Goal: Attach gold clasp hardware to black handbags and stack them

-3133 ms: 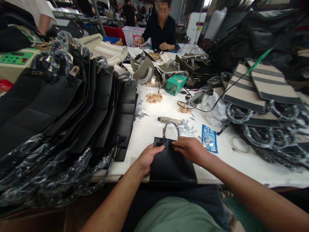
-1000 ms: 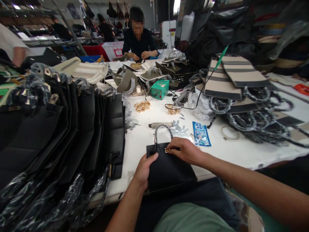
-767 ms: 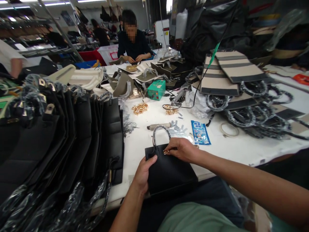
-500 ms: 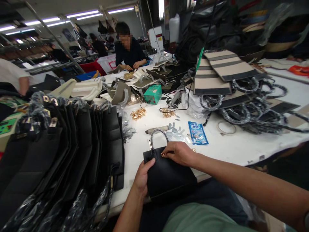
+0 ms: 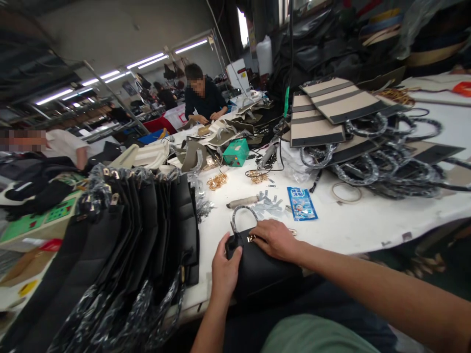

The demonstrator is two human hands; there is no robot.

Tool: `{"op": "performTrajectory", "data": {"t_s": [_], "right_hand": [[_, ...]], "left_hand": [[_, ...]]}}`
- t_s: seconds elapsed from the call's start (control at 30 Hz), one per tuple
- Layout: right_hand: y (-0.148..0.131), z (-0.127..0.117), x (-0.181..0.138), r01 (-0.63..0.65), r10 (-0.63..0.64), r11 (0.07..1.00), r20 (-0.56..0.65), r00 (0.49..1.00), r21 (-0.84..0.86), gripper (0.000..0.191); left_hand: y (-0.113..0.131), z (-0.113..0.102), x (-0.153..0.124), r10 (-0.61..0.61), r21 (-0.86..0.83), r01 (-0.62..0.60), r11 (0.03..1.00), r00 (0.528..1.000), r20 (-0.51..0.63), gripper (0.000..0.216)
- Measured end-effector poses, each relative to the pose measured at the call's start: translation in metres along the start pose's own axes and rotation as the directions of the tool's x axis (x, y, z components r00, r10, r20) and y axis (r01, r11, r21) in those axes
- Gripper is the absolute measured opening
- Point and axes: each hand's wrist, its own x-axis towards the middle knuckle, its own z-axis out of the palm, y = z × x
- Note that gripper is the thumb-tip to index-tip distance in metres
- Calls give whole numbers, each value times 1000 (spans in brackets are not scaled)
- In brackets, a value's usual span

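Observation:
A small black handbag (image 5: 263,272) lies at the near edge of the white table (image 5: 353,225), its wrapped loop handle (image 5: 241,213) pointing away from me. My left hand (image 5: 225,270) grips the bag's left side, thumb on top. My right hand (image 5: 273,239) rests on the bag's top edge, fingers pressed onto a small gold metal fitting (image 5: 252,238). A grey-handled tool (image 5: 243,201) and several silver metal pieces (image 5: 270,203) lie just beyond the bag.
A row of black bags (image 5: 140,245) with plastic-wrapped handles fills the left. Striped beige bags (image 5: 331,105) and wrapped handles pile at the right. Gold hardware (image 5: 217,181), a green box (image 5: 235,152) and a blue packet (image 5: 300,203) sit mid-table. A person in black works at the far end.
My view has tilted and swung upward and left. Both hands stay on the black bag; the left hand has slid further up its side, the right keeps pressing the gold fitting.

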Motion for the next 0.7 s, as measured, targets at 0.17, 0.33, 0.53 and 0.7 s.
{"op": "performTrajectory", "data": {"t_s": [0.17,0.33,0.53,0.7], "right_hand": [[-5,5,-4,3,-4,1000,-28,1000,-19,21],[-7,5,-6,28,-27,999,-50,998,20,19],[-9,8,-9,70,-66,996,-88,994,53,17],[-9,10,-11,100,-93,993,-114,989,64,18]], "left_hand": [[0,3,1,18,117,-20,993,1000,20,36],[0,11,-3,57,114,-48,992,996,-74,30],[0,9,-10,21,-48,-33,998,973,-232,41],[6,-3,-23,-322,-459,299,836,946,31,52]]}}
